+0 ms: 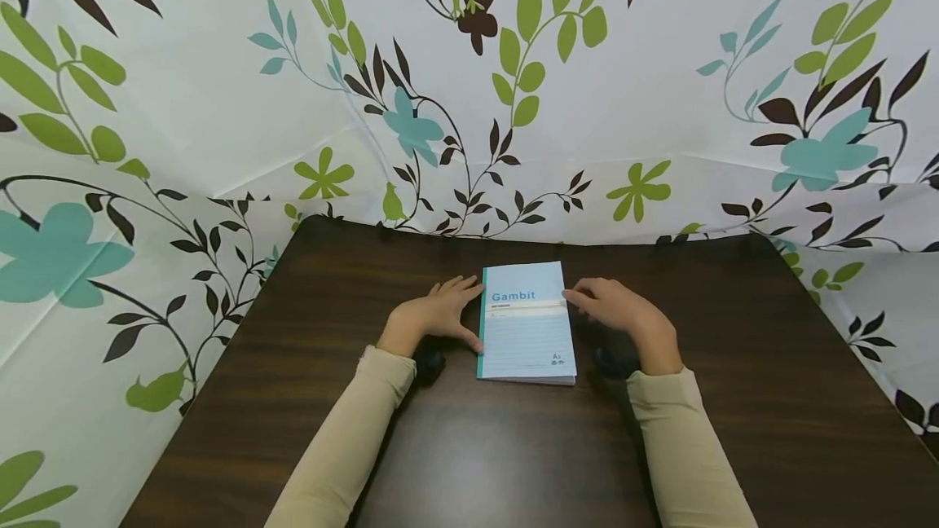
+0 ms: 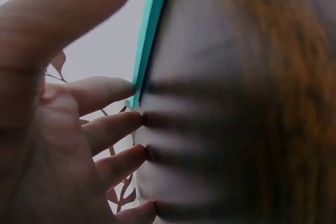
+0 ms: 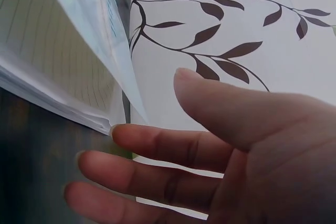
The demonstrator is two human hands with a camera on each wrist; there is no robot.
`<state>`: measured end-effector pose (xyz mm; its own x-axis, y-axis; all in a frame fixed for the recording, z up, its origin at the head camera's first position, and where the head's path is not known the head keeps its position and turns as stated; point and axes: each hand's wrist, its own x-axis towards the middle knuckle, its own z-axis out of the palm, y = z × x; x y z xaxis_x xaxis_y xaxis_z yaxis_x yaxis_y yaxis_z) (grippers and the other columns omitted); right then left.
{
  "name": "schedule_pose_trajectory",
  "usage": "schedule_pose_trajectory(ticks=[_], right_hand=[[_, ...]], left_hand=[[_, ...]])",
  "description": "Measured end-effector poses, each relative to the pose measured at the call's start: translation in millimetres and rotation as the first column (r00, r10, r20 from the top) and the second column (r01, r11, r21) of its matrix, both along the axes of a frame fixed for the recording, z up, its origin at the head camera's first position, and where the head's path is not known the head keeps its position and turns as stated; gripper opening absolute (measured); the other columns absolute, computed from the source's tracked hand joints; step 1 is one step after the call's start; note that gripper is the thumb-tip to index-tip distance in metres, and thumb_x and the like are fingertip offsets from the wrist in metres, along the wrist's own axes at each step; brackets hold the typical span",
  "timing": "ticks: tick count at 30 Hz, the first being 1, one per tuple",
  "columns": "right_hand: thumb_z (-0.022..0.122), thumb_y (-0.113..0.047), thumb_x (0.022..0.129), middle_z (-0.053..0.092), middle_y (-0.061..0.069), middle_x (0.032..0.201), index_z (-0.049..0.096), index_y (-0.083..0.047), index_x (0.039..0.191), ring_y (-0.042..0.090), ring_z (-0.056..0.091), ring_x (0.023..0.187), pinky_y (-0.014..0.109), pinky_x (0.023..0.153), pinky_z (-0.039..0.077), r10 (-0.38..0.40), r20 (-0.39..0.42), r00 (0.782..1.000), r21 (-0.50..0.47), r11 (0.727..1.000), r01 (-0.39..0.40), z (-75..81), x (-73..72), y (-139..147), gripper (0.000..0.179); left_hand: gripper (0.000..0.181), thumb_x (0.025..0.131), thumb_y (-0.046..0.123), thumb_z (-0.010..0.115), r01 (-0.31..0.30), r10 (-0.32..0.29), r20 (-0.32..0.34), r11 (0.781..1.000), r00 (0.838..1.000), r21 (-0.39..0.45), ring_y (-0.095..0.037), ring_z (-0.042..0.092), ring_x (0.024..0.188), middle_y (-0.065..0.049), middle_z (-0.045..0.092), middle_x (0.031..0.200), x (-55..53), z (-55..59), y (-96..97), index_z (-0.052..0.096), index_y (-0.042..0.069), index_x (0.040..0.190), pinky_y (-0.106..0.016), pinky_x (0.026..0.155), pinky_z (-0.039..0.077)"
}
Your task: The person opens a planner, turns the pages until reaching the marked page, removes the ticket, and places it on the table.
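A light blue Gambit notebook (image 1: pixel 524 349) with a teal spine lies on the dark table, its front cover uppermost. My left hand (image 1: pixel 438 314) is at its left side, thumb and index fingertip right at the spine. In the left wrist view the fingers are spread, their tips along the teal spine (image 2: pixel 149 35) and just beyond its end. My right hand (image 1: pixel 616 308) is at the opposite edge. The right wrist view has the cover (image 3: pixel 100 30) slightly raised off lined pages (image 3: pixel 58 51), the index fingertip at the page corner and the thumb held apart.
The dark wooden table (image 1: pixel 469 463) ends at the back against a white cloth (image 1: pixel 645 104) printed with leaves, flowers and birds. Dark wrist-camera units (image 1: pixel 429 367) sit under both wrists.
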<state>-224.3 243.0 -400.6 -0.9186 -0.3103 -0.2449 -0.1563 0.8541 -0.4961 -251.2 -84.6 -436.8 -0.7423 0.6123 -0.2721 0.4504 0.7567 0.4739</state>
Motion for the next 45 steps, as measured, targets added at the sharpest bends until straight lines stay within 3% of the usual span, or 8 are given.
schedule_pose_trajectory(ticks=[10, 19, 23, 31, 40, 45], right_hand=[[0.052, -0.041, 0.109, 0.073, 0.013, 0.1, 0.067, 0.001, 0.125, 0.024, 0.069, 0.09, 0.05, 0.086, 0.058, 0.003, 0.046, 0.999, 0.016, 1.0, -0.004, -3.4, 2.0, -5, 0.048], [0.054, -0.038, 0.108, 0.073, 0.012, 0.103, 0.068, 0.002, 0.126, 0.021, 0.068, 0.086, 0.044, 0.081, 0.058, 0.009, 0.061, 0.998, 0.036, 0.999, -0.011, -2.9, 0.7, -10, 0.046], [0.055, -0.035, 0.108, 0.072, 0.01, 0.096, 0.069, 0.0, 0.119, 0.021, 0.067, 0.083, 0.043, 0.079, 0.057, 0.002, 0.056, 0.998, 0.022, 1.0, -0.003, -3.0, 2.3, -9, 0.04], [0.055, -0.034, 0.108, 0.069, 0.007, 0.086, 0.069, -0.004, 0.103, 0.019, 0.065, 0.076, 0.034, 0.07, 0.052, 0.022, 0.058, 0.998, -0.054, 0.998, -0.019, -1.4, 2.7, -12, 0.033], [0.054, -0.026, 0.109, 0.067, 0.011, 0.082, 0.064, -0.002, 0.099, 0.022, 0.064, 0.07, 0.035, 0.068, 0.053, 0.049, 0.056, 0.997, -0.212, 0.977, -0.036, -2.3, 2.8, -16, 0.028], [0.046, -0.022, 0.111, 0.066, 0.013, 0.082, 0.065, 0.003, 0.107, 0.026, 0.064, 0.071, 0.038, 0.07, 0.053, 0.038, 0.028, 0.999, -0.29, 0.957, -0.028, 3.0, 4.4, -24, 0.032]], left_hand=[[0.122, 0.081, 0.054, 0.086, 0.01, -0.011, -0.009, 0.996, 1.0, -0.094, -0.036, 0.003, 0.165, -0.013, 0.005, 0.177, 1.9, 3.3, 2.3, 0.016, 0.005, 0.167, -0.061, 0.131, 0.008], [0.119, 0.08, 0.053, 0.087, 0.004, -0.004, 0.005, 0.998, 1.0, -0.056, -0.036, 0.002, 0.165, -0.012, 0.005, 0.177, 1.8, -1.5, 1.8, 0.019, 0.009, 0.168, -0.062, 0.131, 0.007], [0.119, 0.081, 0.053, 0.087, 0.004, -0.004, 0.01, 0.998, 1.0, -0.058, -0.036, 0.002, 0.165, -0.012, 0.005, 0.177, 3.6, -1.3, 1.9, 0.018, 0.01, 0.168, -0.061, 0.131, 0.006], [0.118, 0.081, 0.052, 0.087, 0.005, -0.005, 0.0, 0.998, 1.0, -0.067, -0.037, 0.004, 0.164, -0.014, 0.007, 0.177, 5.9, 1.8, 1.4, 0.019, 0.008, 0.167, -0.062, 0.131, 0.009], [0.119, 0.08, 0.051, 0.088, 0.002, -0.001, 0.01, 0.998, 1.0, -0.055, -0.037, 0.003, 0.165, -0.013, 0.007, 0.177, 5.9, 2.2, 0.5, 0.019, 0.008, 0.167, -0.062, 0.131, 0.007], [0.12, 0.08, 0.052, 0.088, 0.009, -0.009, 0.002, 0.998, 1.0, -0.055, -0.038, 0.003, 0.164, -0.014, 0.006, 0.177, 3.9, 0.3, -0.7, 0.019, 0.007, 0.167, -0.063, 0.131, 0.007]])
